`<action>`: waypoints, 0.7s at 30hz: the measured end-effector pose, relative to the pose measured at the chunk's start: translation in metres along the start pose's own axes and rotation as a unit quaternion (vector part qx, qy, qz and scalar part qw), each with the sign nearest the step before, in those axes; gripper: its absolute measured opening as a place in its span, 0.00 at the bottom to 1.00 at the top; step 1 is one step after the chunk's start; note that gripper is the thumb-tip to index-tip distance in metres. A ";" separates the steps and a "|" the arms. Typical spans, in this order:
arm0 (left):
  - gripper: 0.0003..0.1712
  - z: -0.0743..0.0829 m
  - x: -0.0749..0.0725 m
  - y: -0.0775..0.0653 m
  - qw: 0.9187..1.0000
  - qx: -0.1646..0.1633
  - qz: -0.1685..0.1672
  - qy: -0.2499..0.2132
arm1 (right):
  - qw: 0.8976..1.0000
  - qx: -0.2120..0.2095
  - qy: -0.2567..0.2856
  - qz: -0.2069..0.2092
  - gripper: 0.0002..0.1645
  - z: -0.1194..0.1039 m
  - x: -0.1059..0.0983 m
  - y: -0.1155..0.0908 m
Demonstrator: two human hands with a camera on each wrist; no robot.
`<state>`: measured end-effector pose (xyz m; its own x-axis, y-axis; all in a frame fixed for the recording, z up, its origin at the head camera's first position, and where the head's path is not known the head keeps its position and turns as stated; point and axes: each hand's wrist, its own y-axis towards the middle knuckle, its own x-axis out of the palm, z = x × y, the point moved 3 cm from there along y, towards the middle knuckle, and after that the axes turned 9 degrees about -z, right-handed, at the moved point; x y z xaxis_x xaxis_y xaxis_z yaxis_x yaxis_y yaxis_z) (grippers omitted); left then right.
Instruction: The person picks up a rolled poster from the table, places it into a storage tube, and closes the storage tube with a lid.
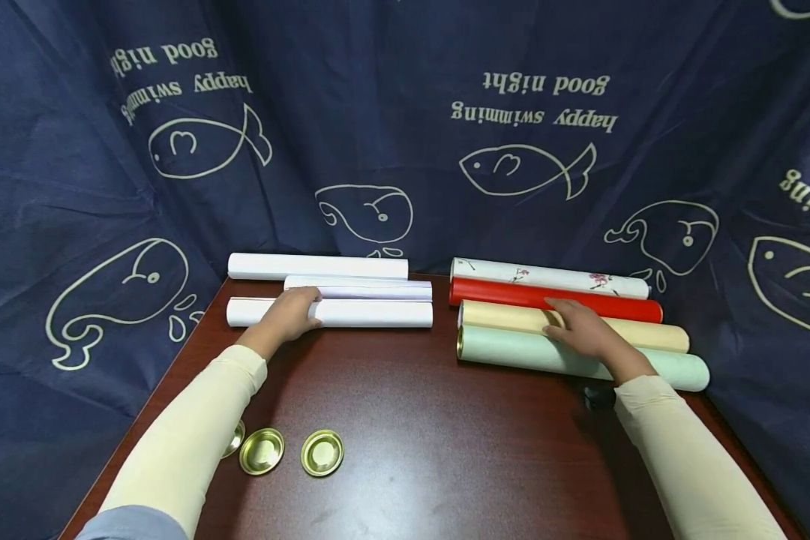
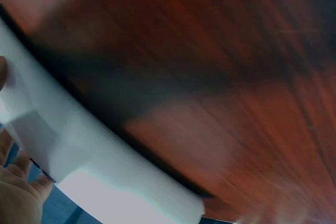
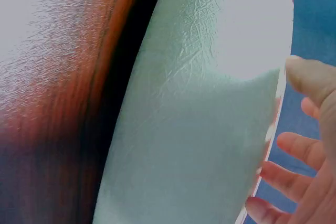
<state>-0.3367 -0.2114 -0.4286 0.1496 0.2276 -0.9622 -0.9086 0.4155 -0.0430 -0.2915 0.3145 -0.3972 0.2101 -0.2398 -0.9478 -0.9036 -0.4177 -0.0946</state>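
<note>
Three white paper rolls lie at the back left, and my left hand (image 1: 286, 319) grips the front white paper roll (image 1: 378, 313). In the left wrist view its thumb (image 2: 2, 72) lies on the near side of the roll and the fingers (image 2: 21, 166) on the far side. At the right, my right hand (image 1: 580, 330) is over a cream tube (image 1: 499, 316), fingers spread, thumb and forefinger either side of it. A mint green tube (image 1: 513, 349) lies in front, under the wrist. Behind are a red tube (image 1: 499, 292) and a white flowered tube (image 1: 547, 276).
Shallow gold caps, one a gold cap (image 1: 322, 453) in the open and one a gold cap (image 1: 232, 441) partly behind the left sleeve, lie on the brown table (image 1: 405, 420). A dark blue curtain (image 1: 391, 112) with fish drawings hangs close behind the rolls and along both sides.
</note>
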 end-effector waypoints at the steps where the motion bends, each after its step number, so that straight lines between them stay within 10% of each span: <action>1: 0.27 -0.001 0.001 -0.001 1.000 0.005 0.006 -0.002 | 1.000 -0.002 -0.005 -0.004 0.38 0.000 0.000 0.003; 9: 0.31 -0.003 0.007 -0.013 0.997 0.069 0.034 0.017 | 0.999 -0.006 -0.015 -0.046 0.39 0.002 0.001 0.024; 21: 0.26 -0.002 0.010 -0.022 0.996 0.073 0.044 -0.009 | 0.990 -0.026 -0.108 -0.092 0.36 0.000 0.001 0.048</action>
<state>-0.3159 -0.2202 -0.4383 0.0798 0.2832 -0.9557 -0.8524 0.5165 0.0819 -0.3349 0.2937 -0.4026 0.2789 0.0356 -0.9597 -0.8363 -0.4822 -0.2609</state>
